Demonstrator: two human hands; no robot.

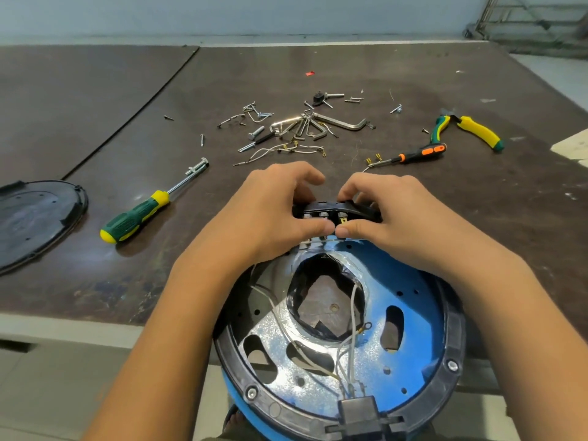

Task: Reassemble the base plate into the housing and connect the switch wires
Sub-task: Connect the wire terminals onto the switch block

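A round blue housing (423, 300) with a black rim lies upside down at the table's near edge, its shiny base plate (276, 342) showing several holes. White wires (350, 354) run across the plate to a black connector (359, 409) at the near rim. At the far rim sits a black switch block (331, 210) with metal terminals. My left hand (267, 214) and my right hand (385, 214) both grip this block from either side, thumbs meeting in front of the terminals.
A green-yellow screwdriver (140, 214) lies left of the hands, a black cover plate (35, 218) at far left. Screws, hex keys and loose wires (296, 128) are scattered behind. An orange-black screwdriver (416, 153) and yellow-green pliers (471, 130) lie to the right.
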